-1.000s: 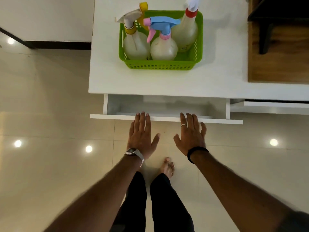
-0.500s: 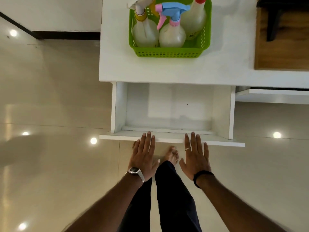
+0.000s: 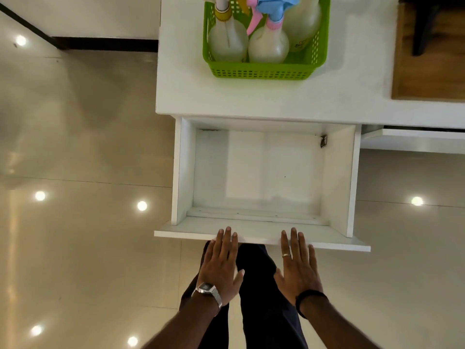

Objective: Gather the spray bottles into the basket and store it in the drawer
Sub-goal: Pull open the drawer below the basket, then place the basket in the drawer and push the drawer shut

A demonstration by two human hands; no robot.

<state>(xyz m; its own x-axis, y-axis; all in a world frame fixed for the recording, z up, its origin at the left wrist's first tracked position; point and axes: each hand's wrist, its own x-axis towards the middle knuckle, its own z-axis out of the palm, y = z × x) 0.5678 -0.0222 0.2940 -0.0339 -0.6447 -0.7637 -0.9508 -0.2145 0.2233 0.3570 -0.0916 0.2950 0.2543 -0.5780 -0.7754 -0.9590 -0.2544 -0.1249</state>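
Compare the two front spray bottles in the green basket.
The left spray bottle has a yellow collar and a whitish head; the right spray bottle has a pink collar, a blue head and a pink trigger. Both are translucent, rounded and upright, side by side in the basket.

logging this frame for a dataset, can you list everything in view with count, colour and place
basket: 1, green, on the counter, far side
spray bottles: at least 3, translucent with yellow, pink and blue tops, in the basket
counter: 1, white, above the drawer
drawer: 1, white, pulled open, nothing inside
board: 1, brown wood, counter's right
floor: beige glossy tiles
left hand: watch, fingers on drawer front
right hand: ring, black band, fingers on drawer front
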